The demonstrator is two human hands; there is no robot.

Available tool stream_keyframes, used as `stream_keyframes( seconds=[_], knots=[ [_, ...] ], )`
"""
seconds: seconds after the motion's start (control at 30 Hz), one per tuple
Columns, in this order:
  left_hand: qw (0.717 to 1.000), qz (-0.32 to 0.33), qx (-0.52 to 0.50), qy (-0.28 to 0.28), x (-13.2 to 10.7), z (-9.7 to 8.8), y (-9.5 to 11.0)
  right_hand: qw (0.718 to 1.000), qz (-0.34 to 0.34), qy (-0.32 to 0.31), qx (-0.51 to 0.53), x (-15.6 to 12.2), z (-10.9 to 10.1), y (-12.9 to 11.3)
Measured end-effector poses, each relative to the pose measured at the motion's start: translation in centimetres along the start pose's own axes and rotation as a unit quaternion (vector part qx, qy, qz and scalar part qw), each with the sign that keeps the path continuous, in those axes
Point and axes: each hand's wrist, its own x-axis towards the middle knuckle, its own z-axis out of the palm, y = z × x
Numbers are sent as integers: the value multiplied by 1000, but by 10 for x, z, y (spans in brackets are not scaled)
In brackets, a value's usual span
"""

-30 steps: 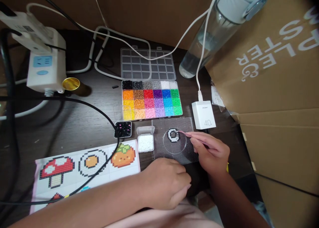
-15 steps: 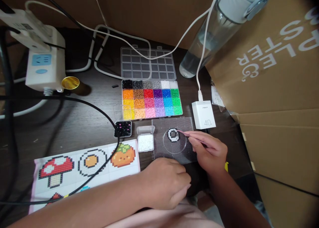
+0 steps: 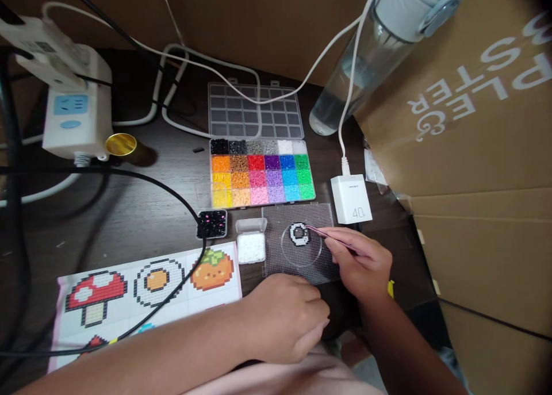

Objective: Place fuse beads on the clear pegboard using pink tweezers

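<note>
My right hand [image 3: 362,263] is closed on pink tweezers [image 3: 334,235], whose tips touch the upper right of a ring of white and black fuse beads [image 3: 299,242]. The ring sits on a clear pegboard [image 3: 276,217] with a round outline on it. My left hand [image 3: 288,317] rests curled at the table's front edge, just below the pegboard; its fingertips are tucked out of sight. Left of the pegboard stands a small open box of white beads [image 3: 251,249]. Beside that is a small box of black beads [image 3: 212,224] with a few pink ones.
Behind the pegboard lies an open compartment box of coloured beads [image 3: 263,179]. A pattern sheet [image 3: 125,314] is at left, crossed by a black cable. A white charger [image 3: 351,199], a water bottle [image 3: 357,67], a gold cup [image 3: 122,148] and a power strip [image 3: 75,113] stand around.
Hardly anything differs. The whole view has shifted very slightly; my right hand keeps the tweezers at the bead ring and my left hand stays in place.
</note>
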Motion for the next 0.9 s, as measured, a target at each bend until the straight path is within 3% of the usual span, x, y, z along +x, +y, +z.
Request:
stream_keyframes(
  seconds=[0.13,0.3,0.43,0.57,0.7,0.9],
  knots=[
    [1000,2,4,11,0,1,0,1000,2,16,5,-2,-2,-3],
    [1000,8,12,0,0,4,2,1000,-25,18,1,-2,-10,-27],
    [1000,-6,12,-21,-1,7,1,991,-112,-74,14,8,-7,-46],
    [1000,-7,9,-17,1,8,1,970,-171,-166,46,17,13,-49],
    [1000,-5,12,-18,2,7,0,962,-177,-197,63,16,31,-43],
    [1000,14,27,-1,0,9,0,960,-175,-205,70,14,32,-41]
  ],
)
